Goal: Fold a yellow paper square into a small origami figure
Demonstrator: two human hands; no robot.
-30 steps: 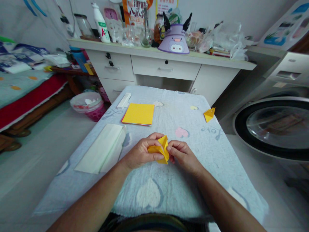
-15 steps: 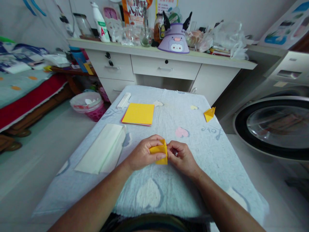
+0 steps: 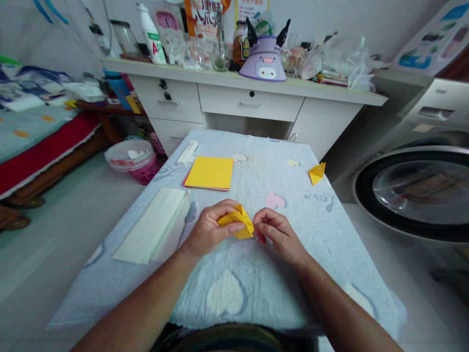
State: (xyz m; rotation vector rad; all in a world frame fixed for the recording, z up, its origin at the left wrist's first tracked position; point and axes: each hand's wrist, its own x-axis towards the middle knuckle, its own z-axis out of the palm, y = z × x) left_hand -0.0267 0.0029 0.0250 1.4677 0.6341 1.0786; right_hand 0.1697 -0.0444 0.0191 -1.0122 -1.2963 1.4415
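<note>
My left hand pinches a folded piece of yellow origami paper, thumb in front and fingers behind. The paper stands tilted above the cloth, its folds partly spread at the top. Close to its right corner is my right hand, its fingers curled in. Whether those fingertips touch the paper or hold anything is hidden. Beyond my hands lies a stack of square paper with a yellow sheet on top. A second folded yellow piece sits at the table's right edge.
A pale folded sheet lies left of my hands on the cloth-covered table. Behind the stack is a small white box. A pink bin stands at left, a washing machine at right, a cluttered desk behind.
My left hand has shifted slightly left and turned the yellow paper, which now tilts and shows its folds spread. The right hand's fingers have curled and sit by the paper's right corner.
</note>
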